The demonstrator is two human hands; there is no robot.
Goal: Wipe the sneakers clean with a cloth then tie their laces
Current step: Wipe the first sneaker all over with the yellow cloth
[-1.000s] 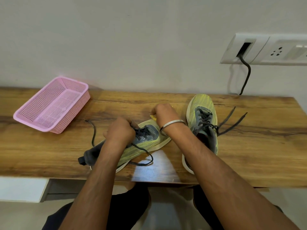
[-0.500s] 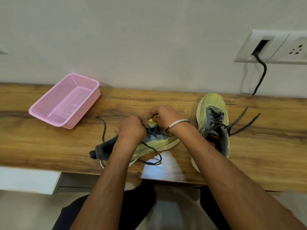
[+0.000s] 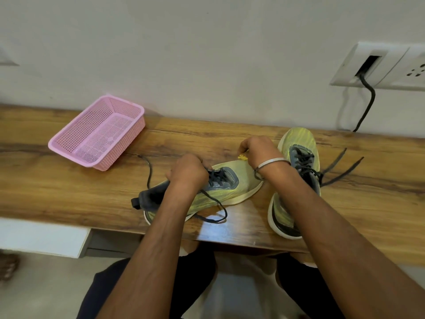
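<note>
A yellow-green sneaker [image 3: 239,183] with a dark grey tongue lies tilted on the wooden table [image 3: 69,185], toe to the right. My left hand [image 3: 187,172] grips it at the collar, over the dark laces. My right hand [image 3: 257,150] is curled at the toe and holds a small yellow cloth [image 3: 242,157], of which only a corner shows. One loose lace [image 3: 216,209] loops toward the table's front edge. A second, matching sneaker [image 3: 299,157] stands to the right with its laces untied and spread out, partly hidden by my right forearm.
A pink mesh basket [image 3: 101,132] sits at the back left of the table. A white socket panel [image 3: 377,65] on the wall at the right has a black cable [image 3: 368,100] hanging to the table. My knees are under the front edge.
My right hand has moved from beside the laces out to the toe of the sneaker, with the yellow cloth now showing. My left hand keeps its grip on the collar. The view has shifted left.
</note>
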